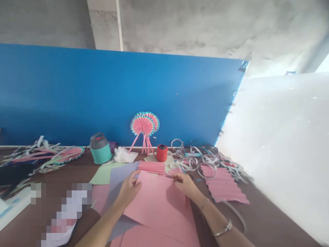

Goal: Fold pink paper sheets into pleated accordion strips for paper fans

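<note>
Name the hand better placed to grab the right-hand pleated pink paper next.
Likely the right hand, nearer the pleated pink paper; the left hand is at the left edge of the pink sheet.

Teal pot with grey lid [100,151]. Just right of the pot: crumpled white bag or tissue [125,155]. Farther right of it: pink paper fans [142,125], red spool [161,153], curled white strips [210,160]. Left of it: fan lying flat [69,155]. Behind it: blue board [102,89].

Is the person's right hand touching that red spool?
Apart. The head view shows a plain gap between the right hand and the red spool, with pleated pink paper visible between them.
</note>
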### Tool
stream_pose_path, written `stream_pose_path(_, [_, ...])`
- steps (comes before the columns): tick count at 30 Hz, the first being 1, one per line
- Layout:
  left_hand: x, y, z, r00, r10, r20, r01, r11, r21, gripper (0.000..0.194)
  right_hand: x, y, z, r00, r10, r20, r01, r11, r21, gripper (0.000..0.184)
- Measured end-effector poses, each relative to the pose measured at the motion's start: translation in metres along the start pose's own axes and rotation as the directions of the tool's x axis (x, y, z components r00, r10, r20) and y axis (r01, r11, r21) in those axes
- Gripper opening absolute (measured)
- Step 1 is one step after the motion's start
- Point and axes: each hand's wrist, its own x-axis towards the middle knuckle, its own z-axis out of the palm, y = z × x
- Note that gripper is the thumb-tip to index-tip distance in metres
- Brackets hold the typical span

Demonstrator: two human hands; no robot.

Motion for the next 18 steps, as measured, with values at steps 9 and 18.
stream_pose_path(9, [-0.020, 0.019, 0.001, 0.838, 0.494, 0.230, -0.545, 0.752, 0.371, 0.046, -0.007, -0.008, 0.008, 0.957, -0.274, 0.092, 0.288, 0.875, -0.389, 0.041])
stream_pose_path(18, [-0.038, 0.029, 0.011, 0.739, 0.385, 0.553, -0.553, 0.815, 0.172, 0.038, 0.000, -0.001, -0.014, 0.924, -0.226, -0.307, -0.058, 0.712, -0.699, 0.031])
